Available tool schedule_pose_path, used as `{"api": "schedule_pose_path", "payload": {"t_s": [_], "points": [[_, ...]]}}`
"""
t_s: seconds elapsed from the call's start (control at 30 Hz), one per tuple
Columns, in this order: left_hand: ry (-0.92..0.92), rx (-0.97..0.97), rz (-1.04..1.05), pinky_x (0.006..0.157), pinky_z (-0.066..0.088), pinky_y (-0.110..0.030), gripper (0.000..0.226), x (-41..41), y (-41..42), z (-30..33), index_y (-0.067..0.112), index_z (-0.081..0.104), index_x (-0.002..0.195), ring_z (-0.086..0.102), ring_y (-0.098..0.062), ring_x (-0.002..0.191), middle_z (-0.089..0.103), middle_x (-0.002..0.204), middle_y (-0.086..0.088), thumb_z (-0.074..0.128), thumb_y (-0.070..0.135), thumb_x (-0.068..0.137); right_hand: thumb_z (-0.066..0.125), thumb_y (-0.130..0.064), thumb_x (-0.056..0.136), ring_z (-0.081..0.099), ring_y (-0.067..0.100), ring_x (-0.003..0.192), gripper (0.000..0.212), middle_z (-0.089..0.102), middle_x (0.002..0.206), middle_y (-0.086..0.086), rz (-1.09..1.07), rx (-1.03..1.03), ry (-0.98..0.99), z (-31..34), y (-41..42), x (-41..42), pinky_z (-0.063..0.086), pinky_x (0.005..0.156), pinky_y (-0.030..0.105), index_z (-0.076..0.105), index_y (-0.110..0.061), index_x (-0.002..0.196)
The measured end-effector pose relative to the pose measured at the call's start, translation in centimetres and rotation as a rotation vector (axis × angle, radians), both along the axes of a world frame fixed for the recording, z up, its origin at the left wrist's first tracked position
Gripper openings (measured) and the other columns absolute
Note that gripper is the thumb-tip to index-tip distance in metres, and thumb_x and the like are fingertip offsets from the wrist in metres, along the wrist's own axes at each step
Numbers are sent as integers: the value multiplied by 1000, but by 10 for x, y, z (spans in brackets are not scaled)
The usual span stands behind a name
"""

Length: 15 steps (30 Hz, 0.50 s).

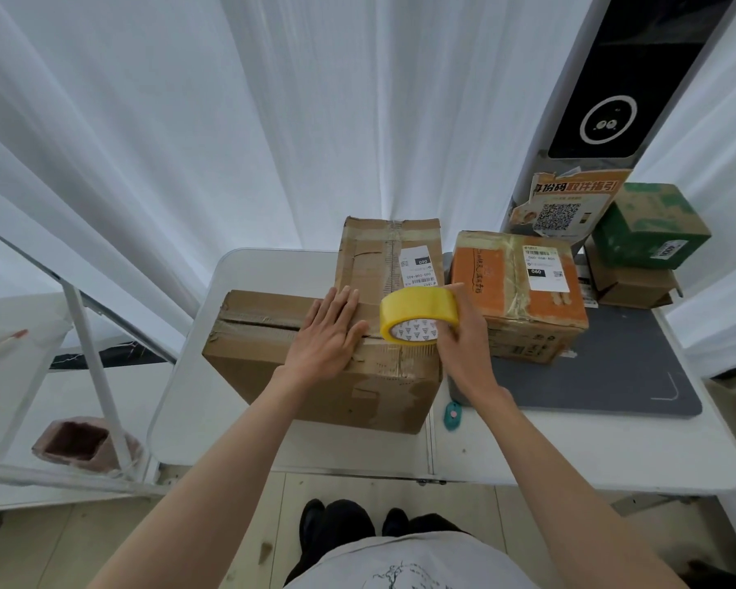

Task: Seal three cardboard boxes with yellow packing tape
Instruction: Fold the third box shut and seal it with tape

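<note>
From my head view, I judge the sealing is at its start. The large brown box (315,367) in front of me on the bench (570,452) shows only old clear tape along its top seam, no yellow strip that I can see. The taller brown box (383,257) behind it and the orange box (523,291) to the right also carry only old tape and shipping labels, so all three appear left to do.

My left hand (330,333) lies flat, fingers straight, pressing on the top of the large box near its far right corner. My right hand (464,333) grips the yellow tape roll (417,314), fingers curled round its rim, holding it upright just beside my left hand, at the box's top right edge. Whether the tape's end already sticks to the cardboard I cannot tell.

A small teal cutter (453,415) lies on the bench below my right wrist.
</note>
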<state>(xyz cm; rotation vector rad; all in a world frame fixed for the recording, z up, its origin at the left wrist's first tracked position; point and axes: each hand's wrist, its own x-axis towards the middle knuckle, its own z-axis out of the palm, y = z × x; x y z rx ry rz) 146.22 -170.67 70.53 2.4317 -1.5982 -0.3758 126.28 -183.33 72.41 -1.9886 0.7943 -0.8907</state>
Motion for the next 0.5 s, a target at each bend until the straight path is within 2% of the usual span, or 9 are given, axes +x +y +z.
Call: {"api": "schedule_pose_path", "payload": {"t_s": [0.1, 0.3, 0.5], "points": [[-2, 13, 10, 123, -16, -28, 66, -2, 0, 2, 25, -6, 162, -20, -6, 153, -9, 170, 9, 9, 55, 105, 48, 6, 90, 52, 2, 82, 35, 49, 88, -12, -112, -71, 45, 0, -6, -11, 40, 60, 28, 48, -21, 112], [-2, 39, 10, 123, -17, -29, 74, -2, -1, 1, 23, -20, 158, -27, -6, 150, -25, 165, 10, 9, 62, 103, 49, 8, 87, 48, 7, 74, 44, 53, 101, -8, -99, -189, 96, 4, -6, -18, 43, 56, 29, 47, -26, 115], [-22, 53, 10, 124, -16, -32, 81, -2, -1, -1, 23, -20, 159, -28, -8, 150, -28, 164, 9, 4, 69, 96, 52, 6, 90, 55, 14, 74, 43, 56, 107, -3, -90, -231, 145, 3, -7, -18, 50, 54, 37, 46, -25, 119]]}}
